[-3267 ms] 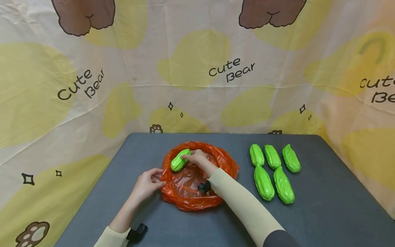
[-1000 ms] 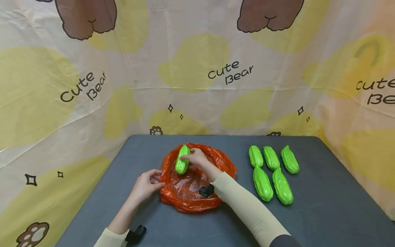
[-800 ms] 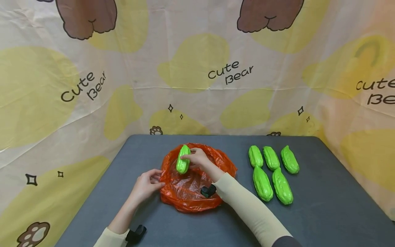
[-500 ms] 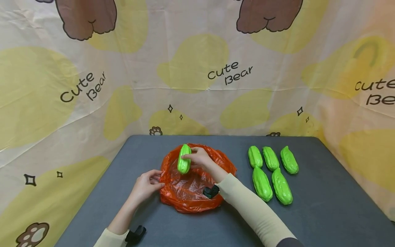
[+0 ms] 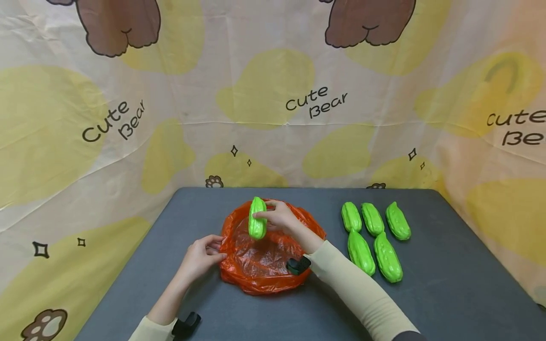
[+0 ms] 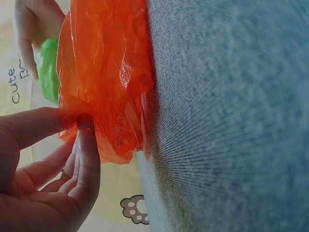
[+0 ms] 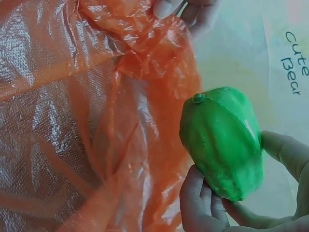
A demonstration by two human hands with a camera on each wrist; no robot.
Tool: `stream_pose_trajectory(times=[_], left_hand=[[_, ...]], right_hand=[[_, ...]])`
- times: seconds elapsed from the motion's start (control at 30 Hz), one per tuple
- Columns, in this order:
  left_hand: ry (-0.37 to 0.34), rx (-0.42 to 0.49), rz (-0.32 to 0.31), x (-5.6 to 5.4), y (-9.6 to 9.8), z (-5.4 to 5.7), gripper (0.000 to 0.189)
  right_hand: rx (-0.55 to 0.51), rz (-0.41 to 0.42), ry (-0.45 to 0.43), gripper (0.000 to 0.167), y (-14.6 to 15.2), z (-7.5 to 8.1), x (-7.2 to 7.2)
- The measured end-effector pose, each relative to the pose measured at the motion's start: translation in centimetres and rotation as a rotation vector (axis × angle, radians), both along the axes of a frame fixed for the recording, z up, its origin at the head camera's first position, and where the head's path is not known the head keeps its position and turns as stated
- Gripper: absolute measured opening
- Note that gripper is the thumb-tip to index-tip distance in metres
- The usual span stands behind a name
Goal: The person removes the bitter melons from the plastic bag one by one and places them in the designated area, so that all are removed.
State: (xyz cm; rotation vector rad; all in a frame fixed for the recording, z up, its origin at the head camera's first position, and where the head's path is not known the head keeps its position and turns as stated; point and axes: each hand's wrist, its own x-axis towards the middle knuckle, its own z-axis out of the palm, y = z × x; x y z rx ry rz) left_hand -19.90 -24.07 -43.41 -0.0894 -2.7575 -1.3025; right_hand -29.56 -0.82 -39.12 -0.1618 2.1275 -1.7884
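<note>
A red plastic bag [image 5: 264, 286] lies open-mouthed on the dark grey table, its rim rolled in a ring. My left hand [image 5: 201, 259] pinches the bag's left rim; in the left wrist view, the thumb and fingers of the left hand [image 6: 58, 169] meet on the crumpled film. Over the bag's back left part, my right hand [image 5: 281, 217] holds a glossy, ridged green gourd [image 5: 258, 219] between thumb and fingers, nearly upright. The right wrist view shows the gourd [image 7: 222, 140] end-on with a small stem stub, above the bag's mouth.
Several similar green gourds [image 5: 388, 258] lie in two rows on the table [image 5: 448, 284] to the right of the bag. A printed cloth [image 5: 256, 94] hangs behind the table and along its sides.
The right hand has drawn the gourd a little to the right and turned it from slanted to nearly upright. The left hand stays at the bag's rim; the other gourds have not moved.
</note>
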Motion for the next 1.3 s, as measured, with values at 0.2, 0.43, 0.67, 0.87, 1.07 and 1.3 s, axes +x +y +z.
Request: stream_pose_trajectory(times=[0.2,0.43,0.67,0.87,1.07,1.3], left_hand=[[0.000,-0.002,-0.006,0.3,0.1,0.2,0.040],[-0.008,-0.002,-0.002,0.4,0.1,0.2,0.041],[-0.005,0.005,-0.008,0.3,0.1,0.1,0.040],[-0.015,0.004,-0.009,0.1,0.0,0.0,0.040],[-0.017,0.001,-0.014,-0.1,0.0,-0.2,0.040],[-0.018,0.009,-0.022,-0.1,0.1,0.0,0.040]], right_hand=[[-0.002,0.020,0.004,0.070,0.8,1.1,0.7],[0.034,0.036,0.039,0.068,1.9,1.9,1.5],[0.048,0.053,0.069,0.067,2.9,2.2,2.0],[0.064,0.066,0.091,0.067,3.9,2.4,2.4],[0.078,0.057,0.091,0.068,5.0,2.6,2.7],[0.094,0.065,0.111,0.069,6.4,3.0,3.0]])
